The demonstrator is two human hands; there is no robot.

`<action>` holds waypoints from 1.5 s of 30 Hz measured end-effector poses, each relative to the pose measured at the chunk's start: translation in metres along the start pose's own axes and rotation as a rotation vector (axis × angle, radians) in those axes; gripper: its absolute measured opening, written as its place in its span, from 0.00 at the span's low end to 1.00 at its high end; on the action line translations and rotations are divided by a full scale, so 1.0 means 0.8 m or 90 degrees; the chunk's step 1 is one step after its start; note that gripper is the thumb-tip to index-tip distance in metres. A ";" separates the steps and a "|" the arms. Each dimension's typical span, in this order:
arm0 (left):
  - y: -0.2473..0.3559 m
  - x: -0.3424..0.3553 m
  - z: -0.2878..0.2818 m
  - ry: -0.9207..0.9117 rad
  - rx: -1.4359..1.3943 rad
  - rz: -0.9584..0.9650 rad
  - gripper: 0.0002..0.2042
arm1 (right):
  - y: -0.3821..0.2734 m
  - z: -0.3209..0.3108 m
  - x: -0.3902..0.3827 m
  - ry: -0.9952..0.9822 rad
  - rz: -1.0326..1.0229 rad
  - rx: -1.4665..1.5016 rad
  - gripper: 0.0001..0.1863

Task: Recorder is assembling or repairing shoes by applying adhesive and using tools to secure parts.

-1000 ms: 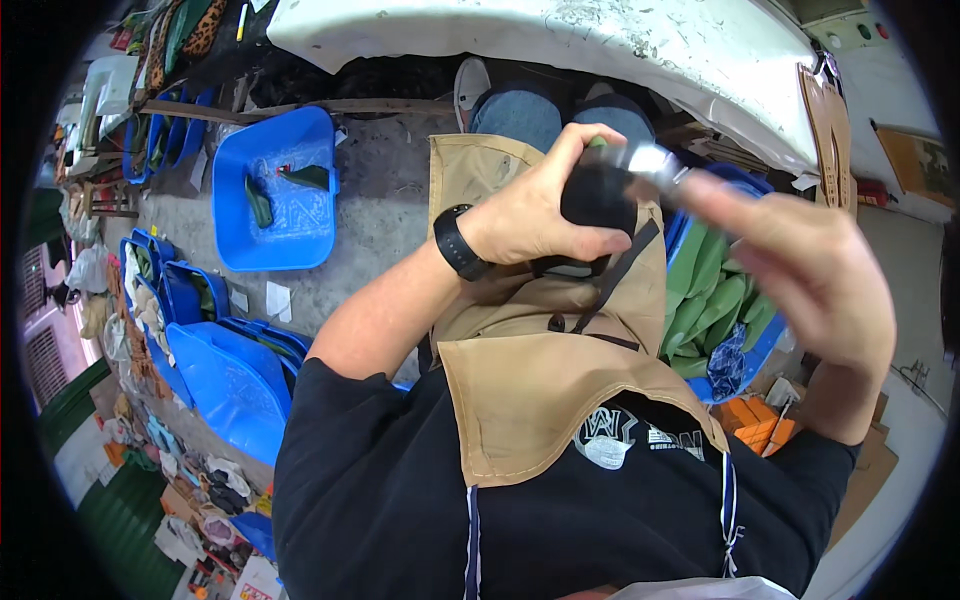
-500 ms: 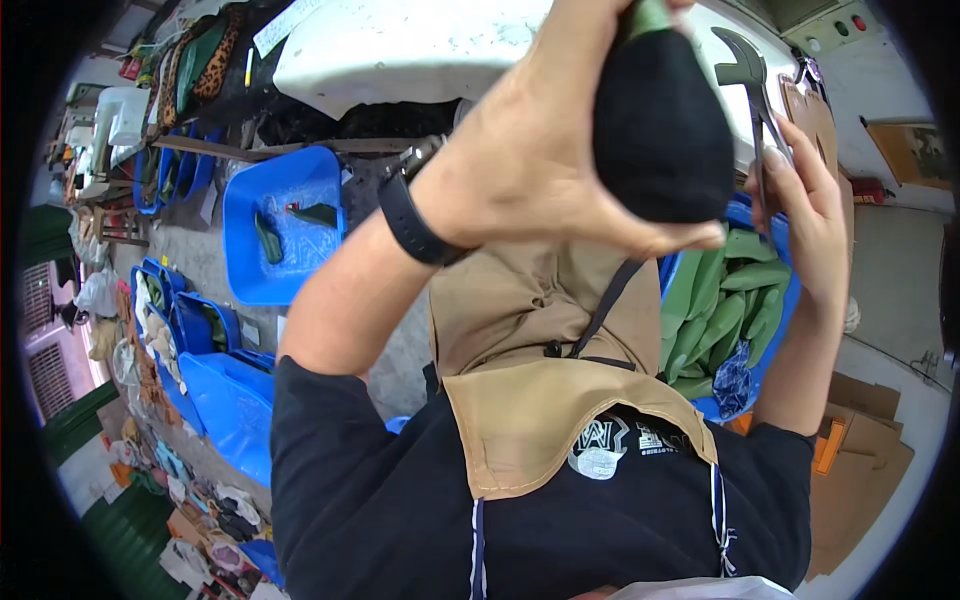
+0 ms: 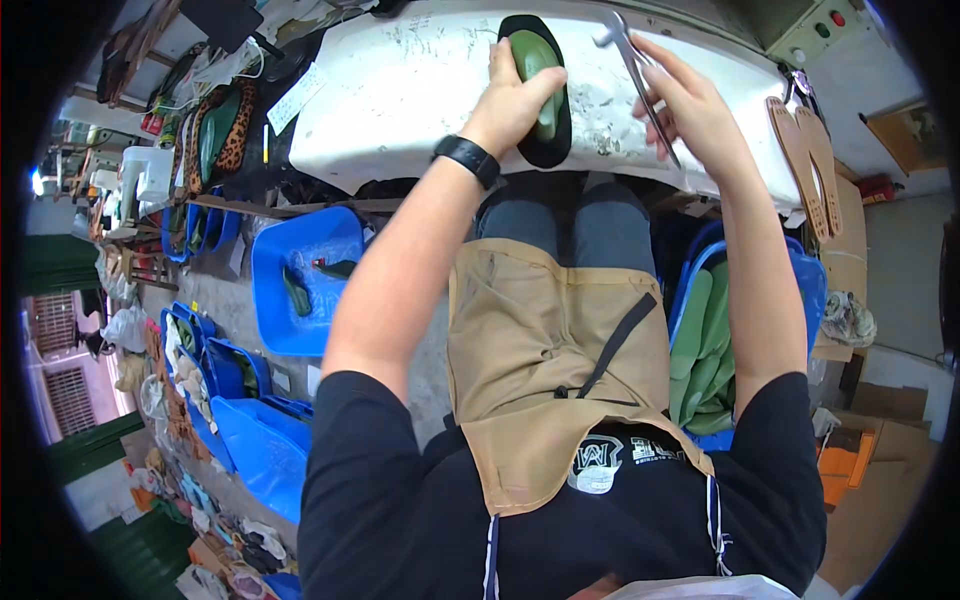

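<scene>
On the white-topped bench [image 3: 400, 80], my left hand [image 3: 505, 110] grips a green shoe last [image 3: 536, 55], thumb across it, with a black shaped piece [image 3: 545, 150] showing all round and beneath it. To its right, my right hand [image 3: 695, 110] has its fingers around a long metal tool [image 3: 630, 60], like pincers with a hammer head, held upright along the bench. A tan apron [image 3: 555, 330] covers my lap.
Tan perforated sole-shaped pieces [image 3: 790, 150] lie at the bench's right end. A blue bin [image 3: 700, 260] of green lasts is by my right leg; another blue bin [image 3: 310, 240] and stacked bins [image 3: 255, 440] are to the left. Leopard-print items [image 3: 225, 130] lie left of the bench.
My left hand has moved the black piece with the green last away from me onto the bench, green side now showing. My right hand and tool have moved leftward onto the bench.
</scene>
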State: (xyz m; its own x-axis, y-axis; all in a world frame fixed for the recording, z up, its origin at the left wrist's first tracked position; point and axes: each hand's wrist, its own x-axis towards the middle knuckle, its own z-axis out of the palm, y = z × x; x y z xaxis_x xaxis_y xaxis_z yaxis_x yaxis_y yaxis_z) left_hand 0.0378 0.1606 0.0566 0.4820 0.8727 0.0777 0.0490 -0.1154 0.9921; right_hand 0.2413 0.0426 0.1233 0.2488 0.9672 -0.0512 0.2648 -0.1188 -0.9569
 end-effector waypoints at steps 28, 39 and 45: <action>-0.020 -0.029 -0.036 0.028 -0.281 0.017 0.38 | -0.027 0.033 0.038 -0.011 -0.093 -0.120 0.25; -0.031 -0.031 -0.037 0.078 -0.274 0.025 0.36 | -0.028 0.069 -0.048 0.011 -0.005 -0.090 0.24; 0.020 -0.032 -0.016 -0.016 -0.109 -0.031 0.35 | -0.016 0.034 -0.051 -0.042 0.036 -0.103 0.26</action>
State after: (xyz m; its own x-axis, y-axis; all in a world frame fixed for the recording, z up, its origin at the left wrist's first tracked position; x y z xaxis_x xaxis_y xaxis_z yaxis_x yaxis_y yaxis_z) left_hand 0.0150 0.1421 0.0719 0.5051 0.8626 0.0295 -0.0761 0.0104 0.9970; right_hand 0.2028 0.0110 0.1303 0.2078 0.9699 -0.1272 0.3996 -0.2029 -0.8940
